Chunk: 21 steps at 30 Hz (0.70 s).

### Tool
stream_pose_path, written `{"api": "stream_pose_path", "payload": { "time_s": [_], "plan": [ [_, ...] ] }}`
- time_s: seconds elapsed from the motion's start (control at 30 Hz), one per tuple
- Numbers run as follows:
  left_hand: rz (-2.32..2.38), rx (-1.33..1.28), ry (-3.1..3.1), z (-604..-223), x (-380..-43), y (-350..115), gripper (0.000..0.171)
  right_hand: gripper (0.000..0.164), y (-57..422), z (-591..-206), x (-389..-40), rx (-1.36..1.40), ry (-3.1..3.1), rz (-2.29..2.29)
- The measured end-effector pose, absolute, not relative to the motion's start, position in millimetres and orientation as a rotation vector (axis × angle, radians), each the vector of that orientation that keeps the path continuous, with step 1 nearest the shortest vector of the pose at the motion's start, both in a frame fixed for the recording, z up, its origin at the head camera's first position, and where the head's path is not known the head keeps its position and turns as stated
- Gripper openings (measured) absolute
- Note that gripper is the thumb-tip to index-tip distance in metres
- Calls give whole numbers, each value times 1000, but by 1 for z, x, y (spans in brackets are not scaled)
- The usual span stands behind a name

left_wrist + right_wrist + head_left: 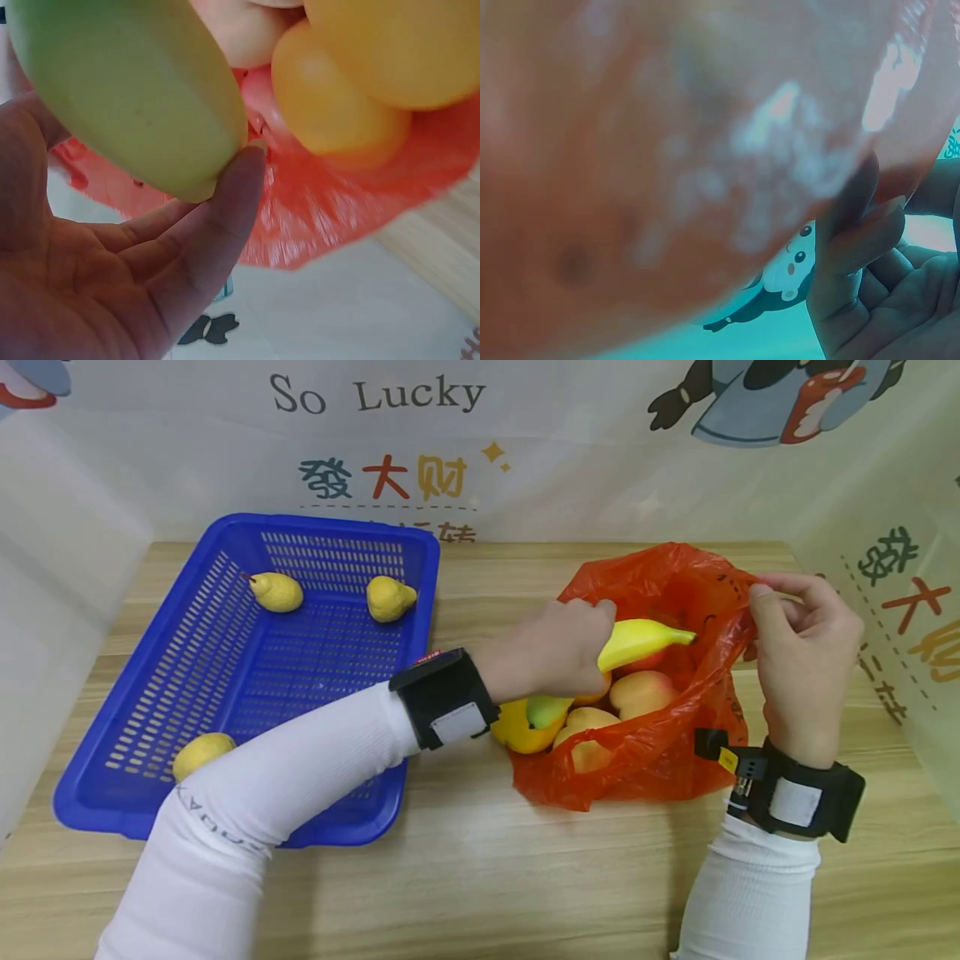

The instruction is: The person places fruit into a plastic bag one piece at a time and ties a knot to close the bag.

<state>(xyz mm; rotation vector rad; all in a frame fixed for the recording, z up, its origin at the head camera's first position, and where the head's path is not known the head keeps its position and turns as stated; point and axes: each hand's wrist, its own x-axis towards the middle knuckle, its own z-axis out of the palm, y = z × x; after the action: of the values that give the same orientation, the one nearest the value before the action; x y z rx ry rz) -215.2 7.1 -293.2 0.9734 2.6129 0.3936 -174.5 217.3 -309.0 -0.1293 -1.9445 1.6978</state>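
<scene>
In the head view, my left hand (555, 643) reaches over the fruit in a red plastic bag (697, 760). The left wrist view has its thumb and fingers around a smooth green-yellow mango (135, 97), with a fingertip at the tapered end. A yellow banana (641, 642) emerges beside the hand, pointing right. Peaches (643, 693) and a yellow fruit (521, 727) lie below in the bag. My right hand (806, 635) pinches the bag's right rim between thumb and fingers; in the right wrist view the blurred plastic covers most of the frame.
Left of the bag stands a blue perforated basket (67, 793) with a few yellow pears (276, 592) in it. My left forearm crosses over its near right corner. A printed backdrop (562, 485) rises behind the wooden table (487, 885).
</scene>
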Motion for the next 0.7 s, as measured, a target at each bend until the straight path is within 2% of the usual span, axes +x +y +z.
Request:
{"api": "stream_pose_path", "payload": {
  "time_s": [0.7],
  "plan": [
    [341, 1077, 2610, -317, -217, 49, 28, 9, 220, -308, -174, -94, -1902, 1737]
  ]
}}
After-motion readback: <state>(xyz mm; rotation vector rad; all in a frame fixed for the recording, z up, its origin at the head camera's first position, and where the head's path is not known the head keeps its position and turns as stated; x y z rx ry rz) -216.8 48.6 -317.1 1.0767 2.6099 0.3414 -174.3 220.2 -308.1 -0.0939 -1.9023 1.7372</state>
